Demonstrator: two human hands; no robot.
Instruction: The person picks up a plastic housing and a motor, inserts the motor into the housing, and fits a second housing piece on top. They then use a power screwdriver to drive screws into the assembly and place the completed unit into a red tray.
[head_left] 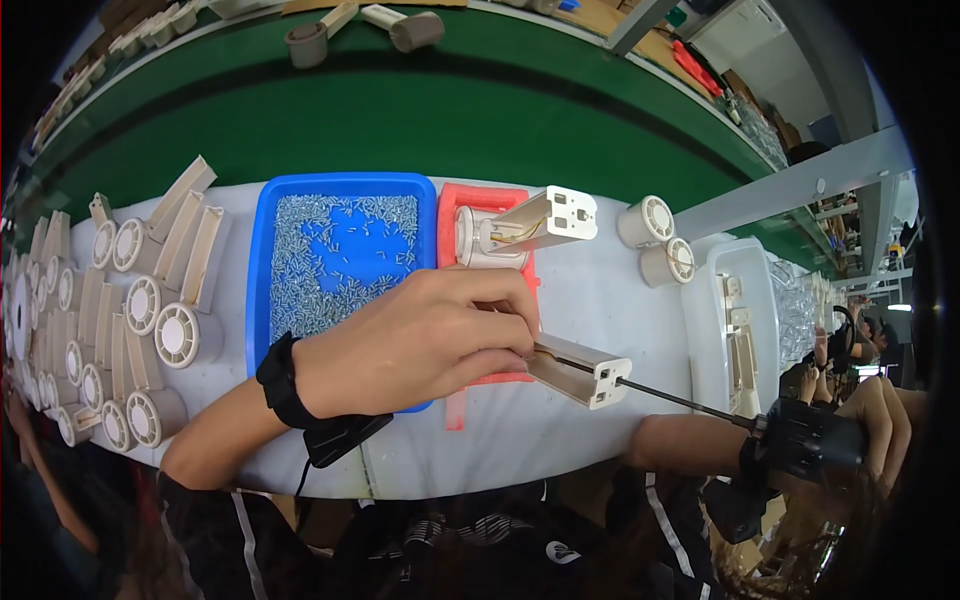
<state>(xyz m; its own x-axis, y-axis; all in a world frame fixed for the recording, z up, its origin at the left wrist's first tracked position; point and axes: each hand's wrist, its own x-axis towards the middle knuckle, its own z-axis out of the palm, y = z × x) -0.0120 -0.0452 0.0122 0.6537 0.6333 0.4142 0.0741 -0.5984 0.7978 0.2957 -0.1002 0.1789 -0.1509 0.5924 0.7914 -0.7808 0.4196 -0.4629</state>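
Observation:
My left hand (440, 335) is closed over the inner end of a beige plastic housing (562, 378), its fingertips pressed together there. The palm hides the rest of that part. In my right hand (882, 430), at the far right, is a black power screwdriver (815, 438). Its long thin shaft (690, 402) passes through the housing's end plate and runs inside toward my left fingertips. The bit's tip is hidden. Just beyond, a second beige housing (570, 214) with thin wires inside sits in a red fixture (485, 194).
A blue tray (262, 250) of small screws stands left of the fixture. Several beige round-headed parts (178, 335) crowd the table's left side. Two short round parts (646, 220) lie right, beside a white bin (706, 330) of plastic pieces. A green conveyor belt (560, 110) runs behind.

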